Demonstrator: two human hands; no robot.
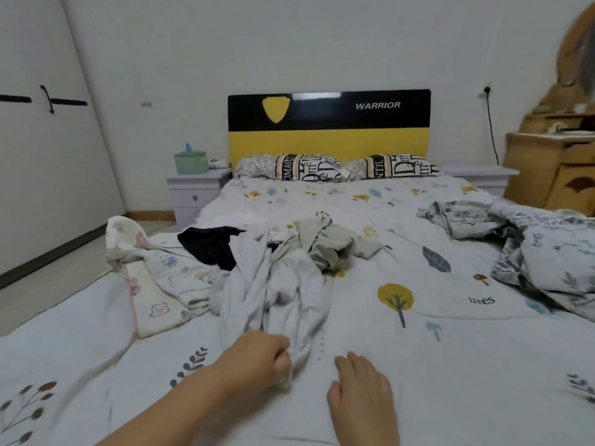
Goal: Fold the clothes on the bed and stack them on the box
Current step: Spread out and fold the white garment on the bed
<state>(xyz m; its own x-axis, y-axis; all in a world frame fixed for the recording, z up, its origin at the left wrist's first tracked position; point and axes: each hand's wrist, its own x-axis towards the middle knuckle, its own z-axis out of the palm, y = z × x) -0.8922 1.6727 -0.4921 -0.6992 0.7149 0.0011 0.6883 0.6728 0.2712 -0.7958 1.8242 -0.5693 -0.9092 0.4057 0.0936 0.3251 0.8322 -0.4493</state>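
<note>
A heap of clothes lies on the middle of the bed (pixel 434 333). Nearest me is a crumpled white garment (pixel 283 297); my left hand (pixel 257 358) grips its near end in a fist. Flat on the sheet just right of it rests my right hand (pixel 363 394), fingers straight, holding nothing. Behind the white piece lie a black garment (pixel 212 246) and a pale green one (pixel 335 243). To the left, a cream cloth with cartoon prints (pixel 154 284) is spread over the bed's edge. No box is in view.
A rumpled leaf-print quilt (pixel 541 249) fills the bed's right side. Two pillows (pixel 309 167) lie under the black-and-yellow headboard (pixel 328 123). A bedside cabinet (pixel 193 191) with a green tissue box stands at left, a wooden dresser (pixel 553 169) at right, wardrobe doors (pixel 48 156) far left.
</note>
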